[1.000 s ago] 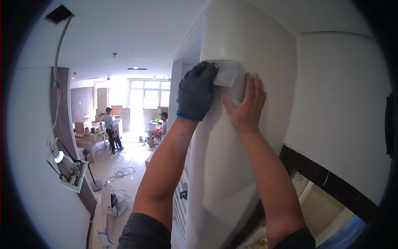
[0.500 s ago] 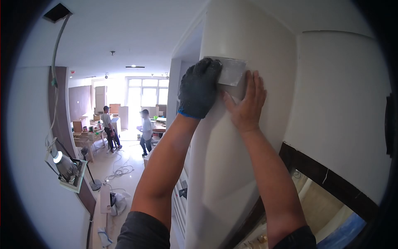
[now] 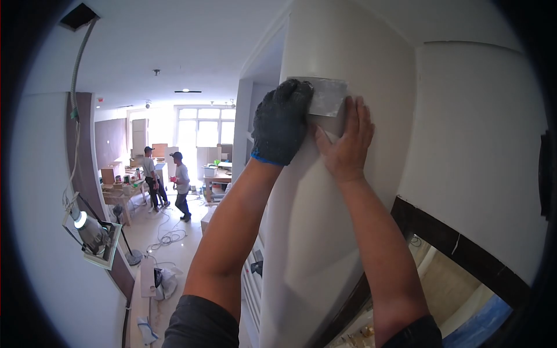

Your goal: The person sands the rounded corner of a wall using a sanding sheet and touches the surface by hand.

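Thin grey rectangular sheet (image 3: 329, 97), flecked with paler marks and of a material hard to name from here, lies flat against the upper part of a smooth off-white rounded column (image 3: 325, 232), where a worker's left hand (image 3: 281, 123), in a dark grey knitted glove with a blue cuff edge, grips its left end with curled fingers. The bare right hand (image 3: 348, 142) rests open on the column below and to the right, fingers pointing up and thumb spread; its index fingertip is right by the sheet's right edge, though whether the two touch cannot be told. By its look, the sheet should weigh little and be fairly stiff yet springy, with some give against the curve. Its face may prove slick, particularly if the pale flecks are powder, and its exposed corners seem likeliest to bend or nick the column. The left end looks the sound place to hold, fingers spread along it, pressure even; the glove's knit should help against slipping. Behind, two people in dark caps and pale tops (image 3: 181, 176) stand near a cluttered wooden worktable (image 3: 120, 198).
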Demonstrator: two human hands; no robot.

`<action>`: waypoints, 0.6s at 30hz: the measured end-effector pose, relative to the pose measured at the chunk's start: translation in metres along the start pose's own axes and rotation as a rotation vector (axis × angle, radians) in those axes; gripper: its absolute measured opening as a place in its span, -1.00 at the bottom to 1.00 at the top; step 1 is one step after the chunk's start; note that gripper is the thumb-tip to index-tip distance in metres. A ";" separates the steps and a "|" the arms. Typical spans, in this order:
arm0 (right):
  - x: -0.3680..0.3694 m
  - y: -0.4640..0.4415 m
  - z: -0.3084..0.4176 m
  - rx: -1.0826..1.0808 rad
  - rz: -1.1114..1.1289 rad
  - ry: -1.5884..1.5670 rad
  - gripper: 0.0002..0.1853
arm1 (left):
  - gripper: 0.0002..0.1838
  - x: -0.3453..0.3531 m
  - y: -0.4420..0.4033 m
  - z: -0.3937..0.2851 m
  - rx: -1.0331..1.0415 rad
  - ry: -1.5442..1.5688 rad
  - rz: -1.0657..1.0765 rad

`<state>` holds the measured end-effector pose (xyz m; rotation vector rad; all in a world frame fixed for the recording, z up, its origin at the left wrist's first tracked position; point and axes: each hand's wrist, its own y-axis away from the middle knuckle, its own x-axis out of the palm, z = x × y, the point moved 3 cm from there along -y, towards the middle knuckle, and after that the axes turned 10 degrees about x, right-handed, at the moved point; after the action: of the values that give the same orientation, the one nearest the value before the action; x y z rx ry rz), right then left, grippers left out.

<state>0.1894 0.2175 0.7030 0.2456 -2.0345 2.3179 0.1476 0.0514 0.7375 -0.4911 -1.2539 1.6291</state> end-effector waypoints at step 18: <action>-0.001 -0.001 -0.001 0.006 0.027 0.023 0.08 | -0.54 -0.001 0.001 -0.001 0.011 -0.004 0.002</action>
<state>0.1899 0.2188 0.7032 0.1928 -2.0329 2.3316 0.1487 0.0508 0.7355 -0.4832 -1.2466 1.6389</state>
